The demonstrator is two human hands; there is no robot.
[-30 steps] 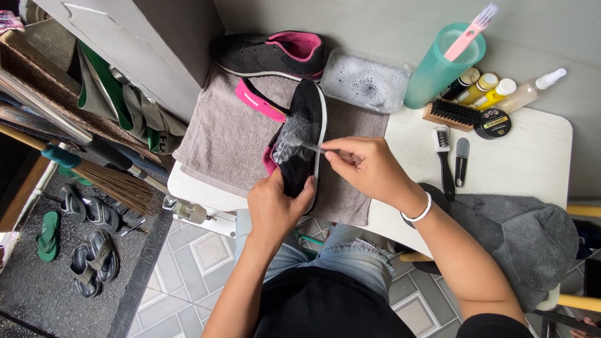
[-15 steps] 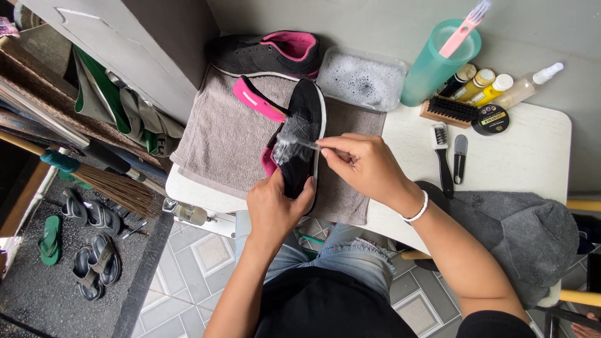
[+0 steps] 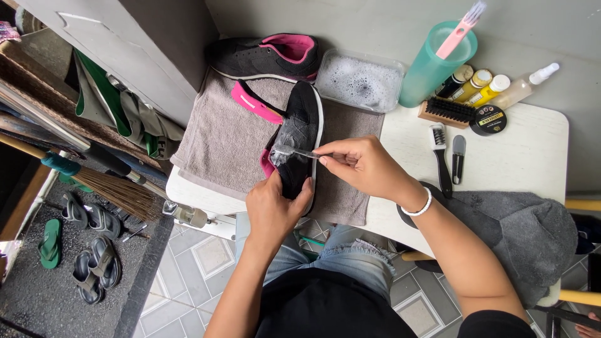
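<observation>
A person seated at a small white table (image 3: 519, 163) scrubs a black knit sneaker (image 3: 300, 134) that lies across a grey terry towel (image 3: 219, 141), its white sole edge turned to the right. The left hand (image 3: 272, 209) is clamped around the shoe's heel end, pinning it to the cloth, while the right hand (image 3: 363, 166) pinches the thin handle of a small brush (image 3: 291, 151) whose head rests on the soapy, foam-streaked upper. A white bead bracelet (image 3: 421, 204) circles the right wrist. Pink insoles (image 3: 253, 103) lie beside the shoe, and its mate, a black sneaker with pink lining (image 3: 266, 56), sits at the towel's far edge. Next to it stands a clear rectangular tub of sudsy water (image 3: 360, 81). A translucent teal cup (image 3: 435, 62) holds a pink brush, with small bottles (image 3: 482, 84), a wooden bristle brush (image 3: 446, 111), a round black tin (image 3: 488, 119) and two slim black-handled brushes (image 3: 447, 156) close by. A dark grey cloth (image 3: 519, 231) drapes over the table's near corner. Compared with a second ago, both hands keep their hold and the brush head stays on the same patch of the upper; nothing on the table has shifted.
</observation>
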